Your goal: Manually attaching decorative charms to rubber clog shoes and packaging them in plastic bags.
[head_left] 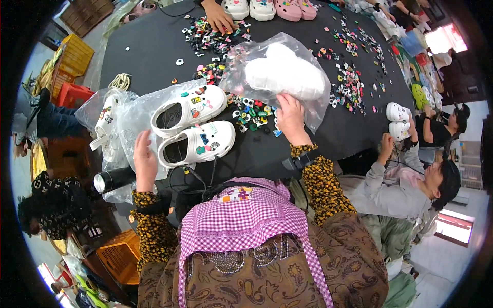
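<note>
Two white clogs [203, 142] decorated with colourful charms lie side by side on the black table in front of me, toes to the right. At their heel end, my left hand [145, 160] is open, fingers stretched out beside a clear plastic sheet or bag [134, 117]. My right hand [291, 120] grips the lower edge of a clear plastic bag [314, 110], its fingertips partly hidden. Inside that bag are plain white clogs [287, 72]. Small charms [251, 114] lie heaped between the decorated pair and my right hand.
More charm piles [352, 84] spread over the table [149, 56]. A bagged white clog [106, 120] and a black cylinder [114, 179] are at the left. Across the table, another person's hand [218, 18] reaches into charms. At the right, a co-worker handles white clogs [398, 120].
</note>
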Available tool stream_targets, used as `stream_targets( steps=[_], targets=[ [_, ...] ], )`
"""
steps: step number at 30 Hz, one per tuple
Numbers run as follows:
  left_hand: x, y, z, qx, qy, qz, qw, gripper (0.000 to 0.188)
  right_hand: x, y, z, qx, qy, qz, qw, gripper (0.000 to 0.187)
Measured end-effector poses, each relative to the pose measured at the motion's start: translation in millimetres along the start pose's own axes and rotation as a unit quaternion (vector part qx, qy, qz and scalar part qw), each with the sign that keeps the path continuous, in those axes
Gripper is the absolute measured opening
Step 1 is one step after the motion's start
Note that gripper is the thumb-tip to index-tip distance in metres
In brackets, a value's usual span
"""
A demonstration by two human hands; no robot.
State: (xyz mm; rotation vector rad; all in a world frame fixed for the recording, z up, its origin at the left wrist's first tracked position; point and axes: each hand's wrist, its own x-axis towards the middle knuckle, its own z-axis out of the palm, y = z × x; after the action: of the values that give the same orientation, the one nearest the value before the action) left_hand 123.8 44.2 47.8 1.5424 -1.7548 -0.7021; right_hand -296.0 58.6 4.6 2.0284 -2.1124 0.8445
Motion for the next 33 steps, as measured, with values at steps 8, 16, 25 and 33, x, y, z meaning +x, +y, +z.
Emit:
stream_targets(
  steps=[8, 16, 25, 33],
  targets=[
    [1, 12, -26, -0.069, 0.082, -0.062, 0.992, 0.034, -42, -31, -1, 0.129, -0.268, -0.051, 0.953, 0.016],
    [-8, 40, 39, -0.070, -0.167, -0.042, 0.983, 0.031, -54, -29, 18, 0.117, -0.305, -0.023, 0.945, 0.023],
    [-2, 15, 73, -0.164, -0.249, -0.189, 0.935, 0.031, -29, -63, 8, 0.322, -0.289, 0.125, 0.893, 0.016],
    [7, 53, 84, -0.407, -0.217, -0.324, 0.826, 0.031, -7, -119, 13, 0.470, -0.306, 0.135, 0.817, 0.017]
  ],
)
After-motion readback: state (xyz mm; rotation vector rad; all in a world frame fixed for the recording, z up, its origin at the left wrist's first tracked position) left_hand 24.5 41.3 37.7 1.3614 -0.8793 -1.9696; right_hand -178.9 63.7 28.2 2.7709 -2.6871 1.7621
